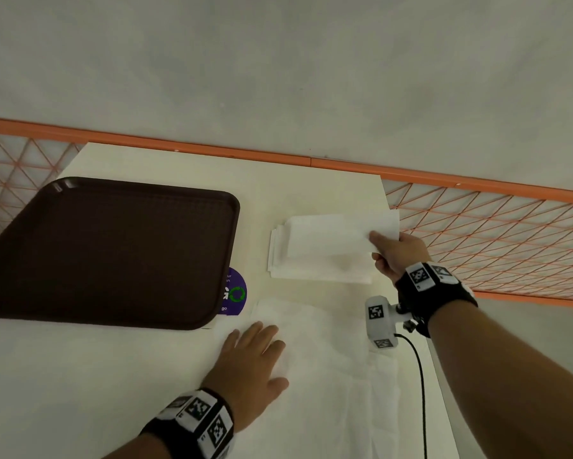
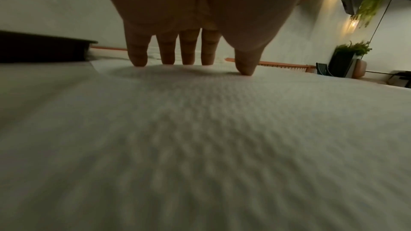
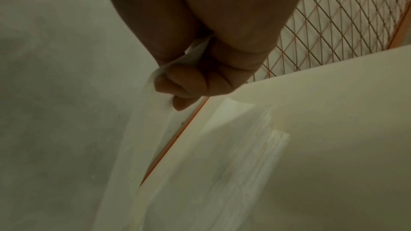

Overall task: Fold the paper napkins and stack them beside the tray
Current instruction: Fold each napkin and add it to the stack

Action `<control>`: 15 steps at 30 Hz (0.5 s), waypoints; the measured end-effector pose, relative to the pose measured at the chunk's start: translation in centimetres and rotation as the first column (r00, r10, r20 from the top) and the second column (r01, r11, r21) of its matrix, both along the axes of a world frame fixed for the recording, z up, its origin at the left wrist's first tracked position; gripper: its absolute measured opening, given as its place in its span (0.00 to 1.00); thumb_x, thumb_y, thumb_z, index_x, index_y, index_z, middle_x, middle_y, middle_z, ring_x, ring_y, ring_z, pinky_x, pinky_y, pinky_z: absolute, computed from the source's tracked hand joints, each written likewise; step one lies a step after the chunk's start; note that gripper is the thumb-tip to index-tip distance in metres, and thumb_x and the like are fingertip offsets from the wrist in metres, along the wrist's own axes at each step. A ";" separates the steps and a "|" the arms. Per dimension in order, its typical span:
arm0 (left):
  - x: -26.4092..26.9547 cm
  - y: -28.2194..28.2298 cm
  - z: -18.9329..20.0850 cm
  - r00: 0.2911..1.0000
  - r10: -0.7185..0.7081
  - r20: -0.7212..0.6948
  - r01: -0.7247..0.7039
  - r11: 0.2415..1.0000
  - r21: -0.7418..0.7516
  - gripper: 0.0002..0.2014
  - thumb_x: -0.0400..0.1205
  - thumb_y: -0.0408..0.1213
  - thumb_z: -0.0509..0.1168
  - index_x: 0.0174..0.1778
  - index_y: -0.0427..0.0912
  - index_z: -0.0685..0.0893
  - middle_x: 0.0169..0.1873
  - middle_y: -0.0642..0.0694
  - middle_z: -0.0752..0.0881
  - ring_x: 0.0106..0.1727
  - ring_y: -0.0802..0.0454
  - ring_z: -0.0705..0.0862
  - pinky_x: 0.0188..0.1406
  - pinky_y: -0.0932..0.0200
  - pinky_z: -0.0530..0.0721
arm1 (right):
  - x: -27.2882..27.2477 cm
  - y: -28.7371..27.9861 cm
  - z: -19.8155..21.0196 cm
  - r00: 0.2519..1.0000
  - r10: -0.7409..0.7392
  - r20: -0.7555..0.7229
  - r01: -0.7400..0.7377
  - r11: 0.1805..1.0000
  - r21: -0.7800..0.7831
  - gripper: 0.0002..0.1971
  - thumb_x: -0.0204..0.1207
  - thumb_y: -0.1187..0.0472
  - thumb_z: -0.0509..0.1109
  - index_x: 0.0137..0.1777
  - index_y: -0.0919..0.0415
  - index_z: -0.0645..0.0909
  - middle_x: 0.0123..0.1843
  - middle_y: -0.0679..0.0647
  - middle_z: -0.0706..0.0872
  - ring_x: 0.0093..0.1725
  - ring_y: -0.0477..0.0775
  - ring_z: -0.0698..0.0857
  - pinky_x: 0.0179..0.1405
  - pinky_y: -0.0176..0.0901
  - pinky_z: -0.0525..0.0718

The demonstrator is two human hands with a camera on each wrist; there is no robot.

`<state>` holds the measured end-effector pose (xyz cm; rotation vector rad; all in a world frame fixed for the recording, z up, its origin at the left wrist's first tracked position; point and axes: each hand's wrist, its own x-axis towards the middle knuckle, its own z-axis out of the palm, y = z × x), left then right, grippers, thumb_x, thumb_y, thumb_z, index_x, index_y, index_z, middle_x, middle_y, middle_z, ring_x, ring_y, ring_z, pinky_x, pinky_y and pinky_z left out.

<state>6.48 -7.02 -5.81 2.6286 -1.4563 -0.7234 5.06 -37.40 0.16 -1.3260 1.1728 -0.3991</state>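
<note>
— Holding anything, that right hand (image 1: pixel 398 254)?

— Yes — it pinches the right end of a folded napkin (image 1: pixel 338 238), thumb on top and fingers curled below, and holds it just over the stack of folded napkins (image 1: pixel 314 263). The right wrist view shows the paper caught between thumb and fingers (image 3: pixel 189 83), hanging down over the stack (image 3: pixel 240 147).

— Where does that stack sit?

— On the cream table (image 1: pixel 166 167), to the right of the brown tray (image 1: pixel 113 253), with a gap between them, near the table's far right corner.

— And the left hand (image 1: pixel 253 362)?

— It lies flat and spread on an unfolded napkin (image 1: pixel 328 359) nearer the person. In the left wrist view the fingertips (image 2: pixel 186 59) and thumb press down on the dimpled paper (image 2: pixel 200 129).

— Anything else there?

— A purple round sticker (image 1: pixel 235 291) shows at the tray's right edge, partly under it. Behind the table runs an orange rail with wire mesh (image 1: pixel 493 233).
</note>
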 end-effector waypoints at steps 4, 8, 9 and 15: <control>0.3 0.3 -0.6 1.000 0.013 0.004 -0.013 1.000 0.015 0.24 0.74 0.64 0.52 0.57 0.57 0.82 0.64 0.54 0.84 0.65 0.51 0.84 0.58 0.48 0.81 | 1.9 -0.7 -1.1 0.996 0.033 -0.087 -0.038 0.998 -0.054 0.06 0.76 0.59 0.75 0.42 0.61 0.82 0.34 0.56 0.85 0.25 0.47 0.82 0.19 0.33 0.81; 0.3 -0.1 -0.9 1.000 -0.019 0.000 0.019 0.999 0.027 0.24 0.70 0.65 0.52 0.53 0.58 0.82 0.60 0.55 0.86 0.60 0.53 0.87 0.52 0.49 0.86 | 3.0 -1.0 -2.1 0.966 0.096 -0.240 -0.130 0.983 -0.129 0.11 0.76 0.59 0.74 0.52 0.67 0.84 0.40 0.58 0.86 0.28 0.52 0.84 0.16 0.32 0.80; 0.4 -0.1 -0.7 1.000 -0.007 -0.018 0.008 0.998 0.060 0.24 0.70 0.65 0.52 0.53 0.59 0.83 0.59 0.55 0.87 0.60 0.53 0.87 0.52 0.49 0.86 | 3.1 -1.1 -2.4 0.950 0.106 -0.293 -0.160 0.973 -0.166 0.14 0.75 0.58 0.75 0.54 0.69 0.84 0.43 0.60 0.87 0.31 0.56 0.85 0.16 0.33 0.81; 0.2 -0.8 0.5 0.997 0.021 -0.074 -0.020 1.000 0.019 0.26 0.82 0.60 0.52 0.73 0.53 0.73 0.80 0.53 0.64 0.82 0.48 0.62 0.77 0.41 0.61 | 2.2 -0.8 -2.9 0.758 0.042 -0.651 -0.417 0.798 -0.435 0.36 0.71 0.39 0.74 0.70 0.63 0.73 0.67 0.62 0.81 0.65 0.66 0.79 0.57 0.54 0.79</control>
